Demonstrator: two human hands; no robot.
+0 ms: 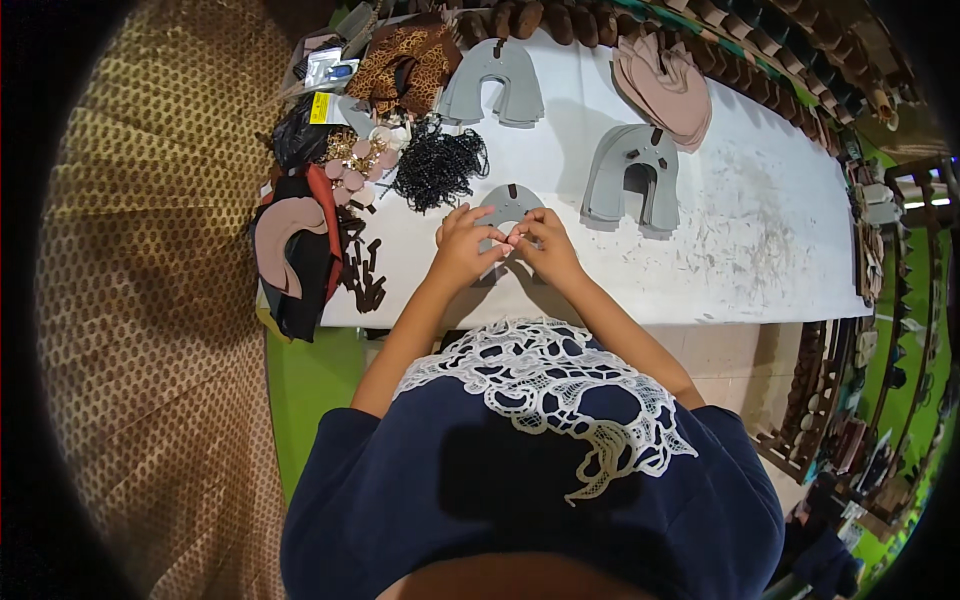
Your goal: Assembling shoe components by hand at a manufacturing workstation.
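Note:
My left hand (465, 246) and my right hand (550, 250) meet near the table's front edge, thumbs and fingertips pinched together. Whatever lies between the fingertips is too small to make out. Beneath them is a grey horseshoe-shaped shoe upper piece (513, 197) with a dark brown tab at its top; the hands cover part of it. To the right stands a stack of similar grey pieces (657, 160), a brown tab on top. Left of my hands lie a tangled heap of black cords (440, 168) and loose dark brown strips (367, 283).
Another grey stack (462, 88) and a pink stack (655, 90) lie farther back. Pink discs (352, 180), leopard-print material (400, 65) and a pink curved piece (282, 235) crowd the left. Brown shoe forms (557, 22) line the far edge; a patterned curtain (160, 300) hangs left.

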